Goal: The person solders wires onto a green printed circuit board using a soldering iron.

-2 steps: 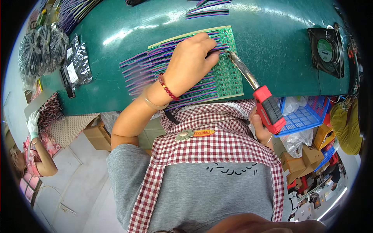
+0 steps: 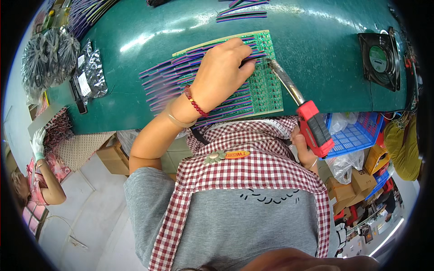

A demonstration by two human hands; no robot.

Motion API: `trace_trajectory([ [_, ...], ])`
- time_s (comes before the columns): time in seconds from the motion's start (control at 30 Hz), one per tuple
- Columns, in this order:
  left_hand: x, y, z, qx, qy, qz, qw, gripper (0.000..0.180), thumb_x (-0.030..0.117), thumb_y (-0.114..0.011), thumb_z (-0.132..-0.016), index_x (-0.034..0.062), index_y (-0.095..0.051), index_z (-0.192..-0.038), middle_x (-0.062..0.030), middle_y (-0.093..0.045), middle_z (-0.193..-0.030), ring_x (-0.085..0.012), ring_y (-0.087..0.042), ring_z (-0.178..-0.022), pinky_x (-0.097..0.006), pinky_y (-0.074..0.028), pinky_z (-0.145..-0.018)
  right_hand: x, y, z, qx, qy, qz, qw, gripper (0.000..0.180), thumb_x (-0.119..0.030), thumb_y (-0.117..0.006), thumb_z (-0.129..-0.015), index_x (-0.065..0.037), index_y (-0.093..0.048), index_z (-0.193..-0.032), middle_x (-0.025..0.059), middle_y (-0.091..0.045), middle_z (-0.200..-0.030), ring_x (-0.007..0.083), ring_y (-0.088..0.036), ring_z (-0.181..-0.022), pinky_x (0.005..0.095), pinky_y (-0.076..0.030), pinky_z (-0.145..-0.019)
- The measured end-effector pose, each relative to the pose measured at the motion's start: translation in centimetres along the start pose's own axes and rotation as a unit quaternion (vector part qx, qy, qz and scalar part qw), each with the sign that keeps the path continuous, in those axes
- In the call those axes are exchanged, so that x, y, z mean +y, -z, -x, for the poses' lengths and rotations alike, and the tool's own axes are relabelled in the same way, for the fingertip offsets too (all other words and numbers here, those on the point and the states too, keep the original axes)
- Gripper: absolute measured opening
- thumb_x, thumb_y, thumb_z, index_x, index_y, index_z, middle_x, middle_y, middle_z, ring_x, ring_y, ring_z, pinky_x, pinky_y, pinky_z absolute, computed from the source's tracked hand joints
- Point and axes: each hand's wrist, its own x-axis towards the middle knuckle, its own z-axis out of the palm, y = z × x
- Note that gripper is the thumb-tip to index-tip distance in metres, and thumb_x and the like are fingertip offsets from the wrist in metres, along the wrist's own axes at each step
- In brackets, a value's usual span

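A green circuit board panel (image 2: 274, 92) lies on the green table, with rows of multicoloured wire strips (image 2: 165, 80) stretching left from it. My left hand (image 2: 225, 67) is over the panel, its thumb and fingers pinching one wire strip (image 2: 258, 55) whose end reaches the board's pads. In my right hand (image 2: 303, 148), partly hidden behind the handle, is a red and black soldering iron (image 2: 313, 127). Its metal barrel slants up and left, and the tip is close to the end of the pinched strip. Whether the tip touches the board I cannot tell.
More wire strips (image 2: 242, 16) lie at the table's far side. A black fan (image 2: 379, 60) stands at the right, above a blue crate (image 2: 355, 133). Bagged parts (image 2: 49, 56) and a silvery bag (image 2: 91, 74) sit at the left. A co-worker's gloved hand (image 2: 38, 143) shows far left.
The soldering iron has shifted slightly to the right, its tip drawing a little away from the wire end. My left hand stays in place.
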Motion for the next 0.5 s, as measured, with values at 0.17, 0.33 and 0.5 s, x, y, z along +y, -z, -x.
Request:
trace_trajectory([
  [0.17,0.0,-0.2,0.1,0.014,-0.011,0.014,1.000,0.012,0.007,-0.069,-0.077,-0.0034,-0.062,-0.078,-0.0152,-0.057,-0.076,-0.0327,-0.058,-0.068,-0.039,-0.046,-0.062,-1.5,-0.2,0.0,0.008,-0.035,-0.178,0.983,0.047,-0.017,-0.051,-0.096,0.006,-0.038,-0.136,0.0061,-0.052,-0.073,0.0127,-0.047,-0.062,0.0291,-0.042,-0.058],
  [0.33,0.1,-0.1,0.0,0.007,-0.004,0.007,1.000,0.013,0.008,-0.069,-0.077,-0.0037,-0.062,-0.077,-0.0155,-0.057,-0.075,-0.0329,-0.058,-0.068,-0.039,-0.046,-0.061,-1.2,-0.1,0.2,0.043,-0.077,-0.109,0.990,0.018,-0.008,-0.067,-0.080,0.002,-0.067,-0.095,0.0099,-0.067,-0.079,0.0189,-0.064,-0.069,0.0303,-0.051,-0.063],
  [0.5,-0.1,0.0,-0.1,0.006,-0.013,0.018,1.000,0.014,0.008,-0.069,-0.077,-0.0035,-0.062,-0.077,-0.0154,-0.057,-0.075,-0.0326,-0.058,-0.068,-0.039,-0.046,-0.061,-1.5,-0.4,-0.1,0.052,-0.081,-0.102,0.990,0.019,-0.008,-0.068,-0.076,0.002,-0.069,-0.092,0.0128,-0.068,-0.081,0.0239,-0.065,-0.070,0.0328,-0.052,-0.064],
])
